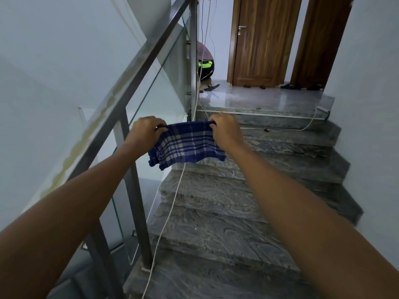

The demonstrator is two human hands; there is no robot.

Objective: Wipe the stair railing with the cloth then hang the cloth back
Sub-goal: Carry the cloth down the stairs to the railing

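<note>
Grip: left hand (145,131) and right hand (227,130) each pinch an upper corner of the blue plaid cloth (187,145), fingers curled over the bunched top edge, both clenched on fabric. Head view, the only one: cloth is stretched between the hands and hangs free in the air over the grey marbled stairs (226,229), its lower edge sagging. It sits just right of the steel stair railing (138,67), apart from it; no contact with the handrail visible. Glass panel (172,67) fills the frame under the rail; a yellowish streak runs along the rail's near face. A white cable (170,208) trails down the steps right behind the cloth and on past the post base. Wooden door (261,39) on the landing above, and a crouched person (206,61) partly hidden by the top post. Risks, as judged: the loose cable underfoot could snag a foot or the dangling cloth edge while working along the rail; a two-corner pinch gives little pressure for wiping, so the cloth may slip or skim.
</note>
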